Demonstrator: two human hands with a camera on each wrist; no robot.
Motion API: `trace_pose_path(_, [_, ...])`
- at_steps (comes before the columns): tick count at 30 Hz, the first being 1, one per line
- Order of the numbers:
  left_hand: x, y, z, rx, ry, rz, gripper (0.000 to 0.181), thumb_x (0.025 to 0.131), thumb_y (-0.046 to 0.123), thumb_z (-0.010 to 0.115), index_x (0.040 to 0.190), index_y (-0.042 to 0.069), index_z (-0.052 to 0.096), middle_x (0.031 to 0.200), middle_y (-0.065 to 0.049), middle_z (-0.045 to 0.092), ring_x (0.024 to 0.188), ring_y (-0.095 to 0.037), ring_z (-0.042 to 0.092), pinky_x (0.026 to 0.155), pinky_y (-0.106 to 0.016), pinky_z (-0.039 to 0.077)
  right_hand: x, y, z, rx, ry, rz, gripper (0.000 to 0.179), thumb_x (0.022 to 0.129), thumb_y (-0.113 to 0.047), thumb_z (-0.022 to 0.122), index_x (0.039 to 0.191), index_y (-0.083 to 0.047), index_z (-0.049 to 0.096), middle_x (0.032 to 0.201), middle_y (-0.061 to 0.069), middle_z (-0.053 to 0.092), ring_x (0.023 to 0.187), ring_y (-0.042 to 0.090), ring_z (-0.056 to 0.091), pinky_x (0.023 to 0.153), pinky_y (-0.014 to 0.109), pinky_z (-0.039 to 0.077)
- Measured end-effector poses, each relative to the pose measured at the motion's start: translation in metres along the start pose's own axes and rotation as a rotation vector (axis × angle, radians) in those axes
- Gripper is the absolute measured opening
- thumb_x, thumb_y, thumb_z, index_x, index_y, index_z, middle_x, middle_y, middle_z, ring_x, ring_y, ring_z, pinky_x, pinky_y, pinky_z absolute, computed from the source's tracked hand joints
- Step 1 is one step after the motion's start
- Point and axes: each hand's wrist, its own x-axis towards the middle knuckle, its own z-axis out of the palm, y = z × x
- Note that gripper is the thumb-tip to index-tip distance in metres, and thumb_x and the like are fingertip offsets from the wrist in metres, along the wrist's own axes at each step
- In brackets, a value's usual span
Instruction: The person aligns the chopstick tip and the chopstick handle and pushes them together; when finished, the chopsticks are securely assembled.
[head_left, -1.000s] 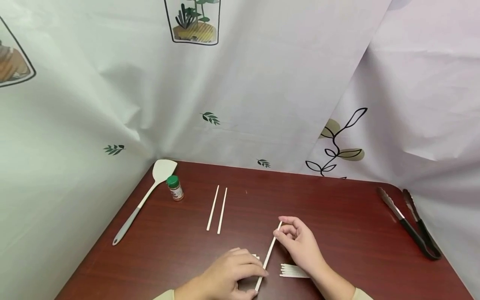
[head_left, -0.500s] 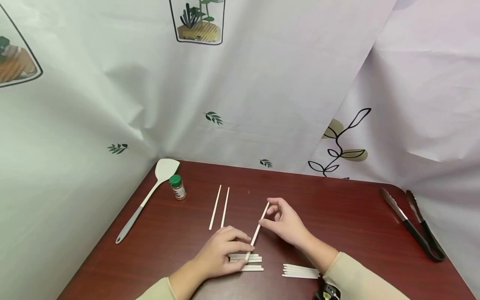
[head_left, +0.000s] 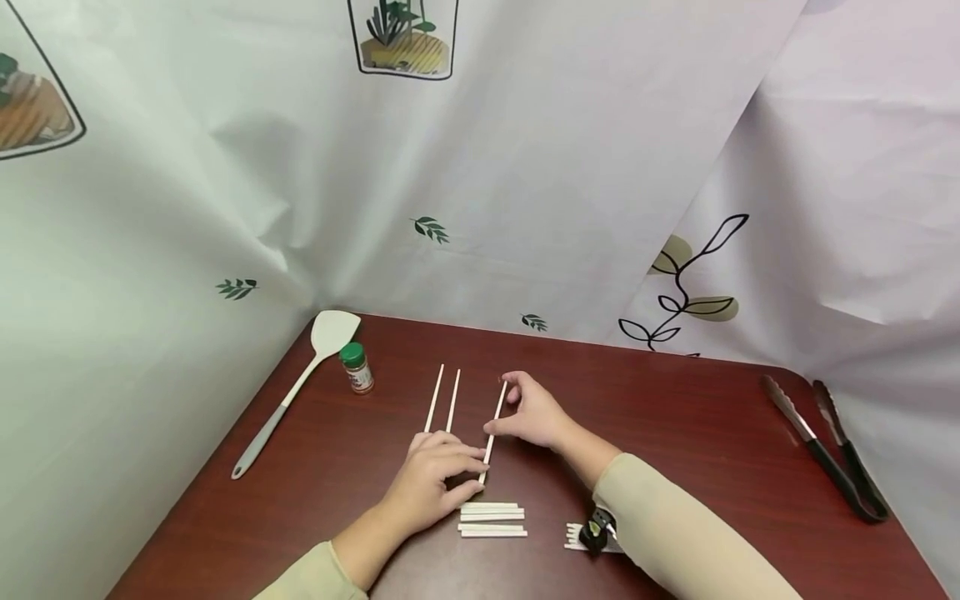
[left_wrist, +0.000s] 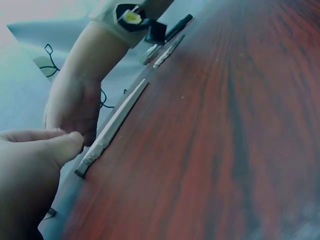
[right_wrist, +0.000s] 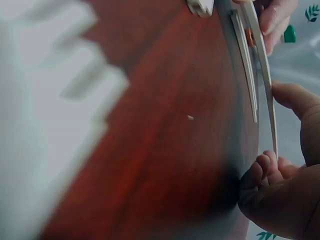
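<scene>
A thin white stick (head_left: 492,442) lies between my two hands, slanting slightly away from me. Its far end is pinched by my right hand (head_left: 534,414), whose thumb rests lower down along it; the right wrist view shows this stick (right_wrist: 263,55) too. Near its close end, the thumb and fingers of my left hand (head_left: 435,479) hold it. Left of it, two similar sticks (head_left: 435,398) lie side by side, their lower ends hidden behind the left hand. Several more white sticks (head_left: 492,516) lie crosswise just in front, and another group (head_left: 573,536) is partly covered by the right wrist camera.
A white spatula (head_left: 298,385) with a grey handle lies along the table's left edge. Beside it stands a small green-capped spice jar (head_left: 357,371). Black-handled tongs (head_left: 832,458) lie at the right edge. A printed white curtain (head_left: 525,167) borders the back.
Both hands have carried the stick forward and to the left, beside the pair of sticks. The crosswise sticks in front have come into full view, while the right sleeve now overlaps the right-hand group.
</scene>
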Motion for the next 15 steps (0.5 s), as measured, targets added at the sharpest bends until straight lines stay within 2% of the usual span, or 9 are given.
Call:
trace_pose_path(7, [-0.002, -0.003, -0.001, 0.063, 0.044, -0.028, 0.027, 0.073, 0.017, 0.097, 0.095, 0.02, 0.082, 0.109, 0.009, 0.079, 0.099, -0.011, 0.066, 0.087, -0.043, 0.039, 0.023, -0.006, 0.002, -0.097, -0.102, 0.005, 0.085, 0.074, -0.031, 0.098, 0.143, -0.002, 0.057, 0.099, 0.002, 0.058, 0.083, 0.018, 0.054, 0.079, 0.035, 0.047])
trace_pose_path(15, [-0.001, -0.013, -0.005, 0.124, 0.013, -0.035, 0.025, 0.069, 0.018, 0.093, 0.09, 0.021, 0.08, 0.108, 0.009, 0.078, 0.1, -0.011, 0.065, 0.087, -0.044, 0.041, 0.039, -0.014, 0.006, -0.182, -0.135, 0.038, 0.079, 0.07, -0.029, 0.1, 0.136, -0.004, 0.064, 0.089, 0.001, 0.06, 0.075, 0.015, 0.054, 0.072, 0.031, 0.048])
